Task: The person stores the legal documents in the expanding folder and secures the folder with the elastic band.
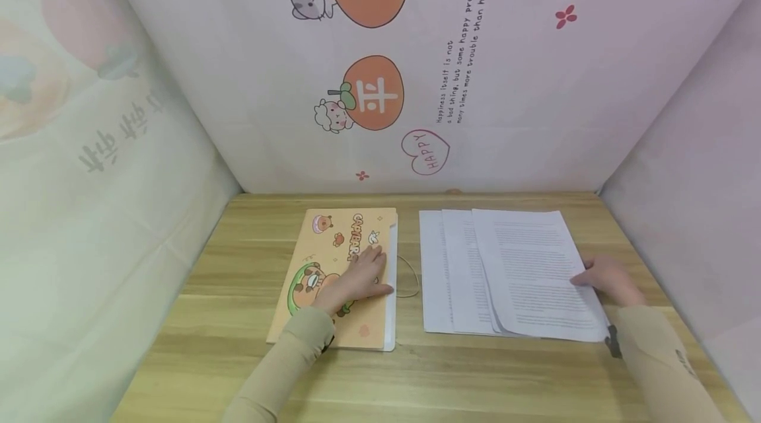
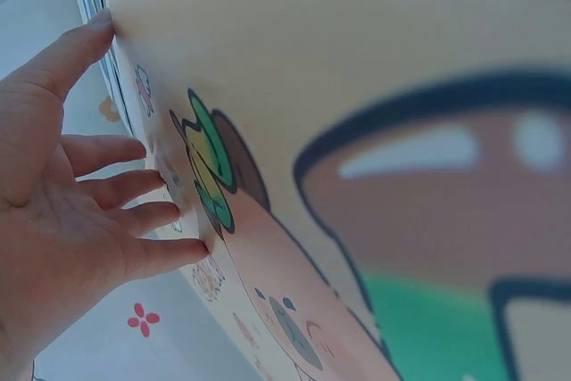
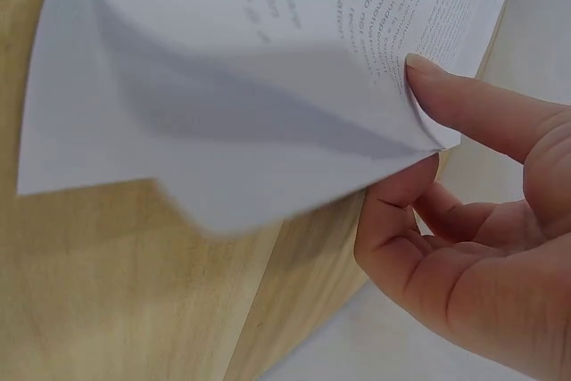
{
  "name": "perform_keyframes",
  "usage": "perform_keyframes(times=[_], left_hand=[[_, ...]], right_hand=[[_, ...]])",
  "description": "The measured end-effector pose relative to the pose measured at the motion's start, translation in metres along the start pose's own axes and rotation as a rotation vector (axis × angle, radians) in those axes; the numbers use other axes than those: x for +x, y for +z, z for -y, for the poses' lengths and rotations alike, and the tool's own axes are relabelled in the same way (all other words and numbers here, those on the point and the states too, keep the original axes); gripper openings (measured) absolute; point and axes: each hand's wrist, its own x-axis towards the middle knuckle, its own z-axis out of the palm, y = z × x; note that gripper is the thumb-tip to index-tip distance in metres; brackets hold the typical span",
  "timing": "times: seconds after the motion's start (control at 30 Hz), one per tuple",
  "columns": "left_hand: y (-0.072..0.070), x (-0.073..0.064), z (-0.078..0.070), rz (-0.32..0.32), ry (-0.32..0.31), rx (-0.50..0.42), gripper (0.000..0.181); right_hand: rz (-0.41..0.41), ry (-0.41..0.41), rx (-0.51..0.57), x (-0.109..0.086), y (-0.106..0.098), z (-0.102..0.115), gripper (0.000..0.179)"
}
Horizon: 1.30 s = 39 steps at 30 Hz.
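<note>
My left hand (image 1: 359, 275) rests with its fingers spread on an orange file folder (image 1: 333, 231) printed with capybara cartoons. In the left wrist view the fingertips (image 2: 198, 250) touch the cover, and the thumb is at the folder's edge. White inner sheets show along the folder's right side. My right hand (image 1: 612, 279) pinches the right edge of printed paper sheets (image 1: 529, 271) between thumb and curled index finger. In the right wrist view the pinched sheets (image 3: 294, 113) bow upward, their near corner lifted off the table. More printed sheets (image 1: 434, 271) lie fanned out beneath, to the left.
A thin elastic cord (image 1: 416, 275) loops out from the folder's right edge onto the wooden table (image 1: 452, 377). White cloth walls with cartoon prints stand at the back (image 1: 511, 112), left and right of the table.
</note>
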Motion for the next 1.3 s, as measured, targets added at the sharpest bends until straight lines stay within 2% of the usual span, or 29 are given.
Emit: perform_keyframes(times=[0.33,0.7,0.97,1.3], left_hand=[[-0.001,-0.002,-0.006,-0.004,-0.022,-0.008,0.072],[0.002,0.001,-0.013,-0.042,-0.044,0.014,0.075],[0.002,0.003,-0.014,-0.049,-0.074,0.002,0.075],[-0.01,0.002,-0.02,-0.056,-0.016,0.089,0.071]], right_hand=[[-0.009,0.021,0.01,-0.003,0.002,0.005,0.061],[-0.028,0.037,-0.028,-0.001,0.003,0.006,0.049],[-0.006,0.024,-0.012,-0.002,0.005,0.005,0.051],[0.001,0.021,-0.019,-0.004,0.003,0.007,0.052]])
